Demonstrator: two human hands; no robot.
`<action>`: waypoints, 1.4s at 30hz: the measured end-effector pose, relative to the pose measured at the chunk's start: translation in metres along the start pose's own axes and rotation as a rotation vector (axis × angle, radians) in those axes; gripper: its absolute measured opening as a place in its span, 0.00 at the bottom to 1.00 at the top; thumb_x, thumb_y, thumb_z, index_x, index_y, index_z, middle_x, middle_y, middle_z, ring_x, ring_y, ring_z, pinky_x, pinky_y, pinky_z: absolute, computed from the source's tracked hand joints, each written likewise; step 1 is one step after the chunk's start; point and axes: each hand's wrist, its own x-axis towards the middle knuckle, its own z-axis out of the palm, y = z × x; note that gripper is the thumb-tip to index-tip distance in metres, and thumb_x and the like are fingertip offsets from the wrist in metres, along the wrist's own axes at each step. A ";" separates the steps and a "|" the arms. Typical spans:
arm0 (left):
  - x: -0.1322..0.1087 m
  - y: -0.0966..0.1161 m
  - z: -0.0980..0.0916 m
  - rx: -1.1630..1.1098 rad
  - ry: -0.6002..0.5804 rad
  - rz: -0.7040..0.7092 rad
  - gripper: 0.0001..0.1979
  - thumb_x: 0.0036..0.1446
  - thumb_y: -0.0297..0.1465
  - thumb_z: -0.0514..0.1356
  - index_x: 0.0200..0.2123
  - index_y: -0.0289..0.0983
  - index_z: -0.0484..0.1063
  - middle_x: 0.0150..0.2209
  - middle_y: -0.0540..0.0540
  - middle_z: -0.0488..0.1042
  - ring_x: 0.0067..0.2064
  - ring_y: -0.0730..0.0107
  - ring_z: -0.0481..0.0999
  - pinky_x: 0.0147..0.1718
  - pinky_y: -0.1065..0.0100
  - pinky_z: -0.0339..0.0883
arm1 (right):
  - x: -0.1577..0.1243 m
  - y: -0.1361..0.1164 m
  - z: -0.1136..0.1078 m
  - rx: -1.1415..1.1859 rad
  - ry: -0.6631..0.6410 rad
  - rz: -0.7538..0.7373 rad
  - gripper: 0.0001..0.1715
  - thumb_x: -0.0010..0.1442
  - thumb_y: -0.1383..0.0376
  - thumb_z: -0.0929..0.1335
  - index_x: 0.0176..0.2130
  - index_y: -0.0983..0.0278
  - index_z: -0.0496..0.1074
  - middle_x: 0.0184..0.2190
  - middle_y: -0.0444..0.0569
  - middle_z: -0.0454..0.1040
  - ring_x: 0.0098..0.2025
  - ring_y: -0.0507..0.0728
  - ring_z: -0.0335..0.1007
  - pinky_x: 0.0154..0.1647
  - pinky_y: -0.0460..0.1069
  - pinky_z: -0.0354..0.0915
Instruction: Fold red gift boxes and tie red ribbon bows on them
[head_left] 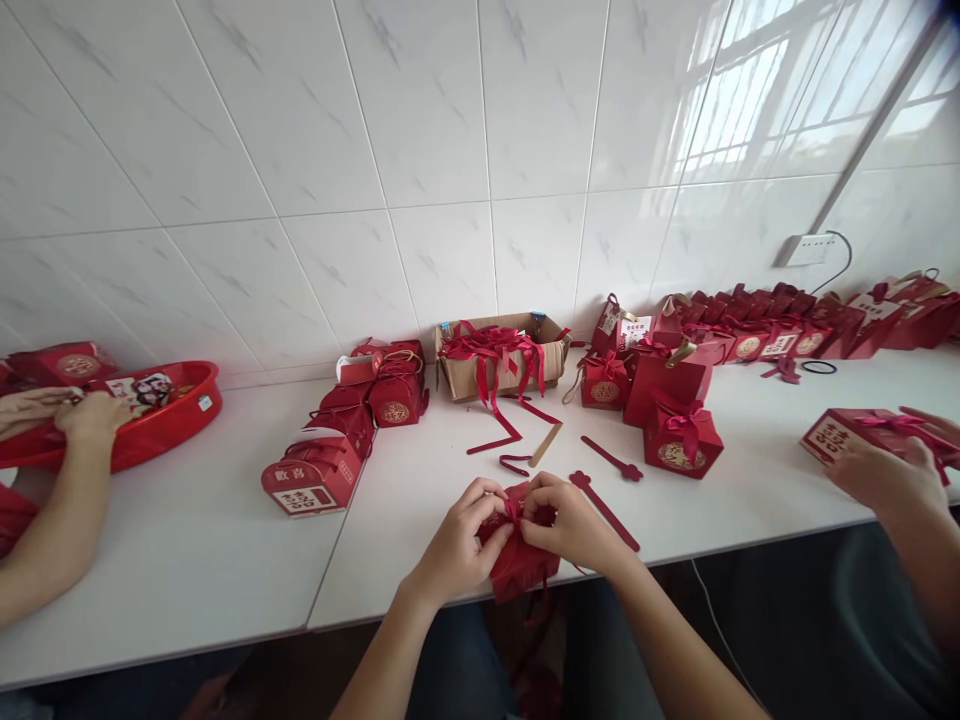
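A small red gift box (525, 570) sits at the table's front edge, its near side by my lap. On top of it is a dark red ribbon (513, 508), gathered at the middle. My left hand (469, 535) pinches the ribbon from the left between thumb and fingers. From the right, my right hand (566, 520) pinches it too, the fingertips of both hands almost meeting. My fingers cover much of the box's top. Just right of the box lies a flat red strip (606, 512) with a shaped end, and a smaller red strip (611, 458) lies behind it.
A cardboard carton (499, 375) of red ribbons stands by the wall. Finished-looking red boxes (682, 437) stand at right, others (311, 472) at left. On the left, a person's hands (90, 415) work over a red basin (169, 425); at right, another person's hand (889, 470) touches a box.
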 end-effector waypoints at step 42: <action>-0.001 -0.018 -0.025 0.042 0.052 -0.117 0.05 0.51 0.24 0.57 0.29 0.39 0.64 0.47 0.44 0.71 0.46 0.64 0.71 0.42 0.63 0.65 | 0.003 -0.012 0.014 -0.223 -0.001 -0.089 0.03 0.54 0.64 0.70 0.29 0.59 0.75 0.53 0.50 0.67 0.60 0.65 0.54 0.57 0.64 0.50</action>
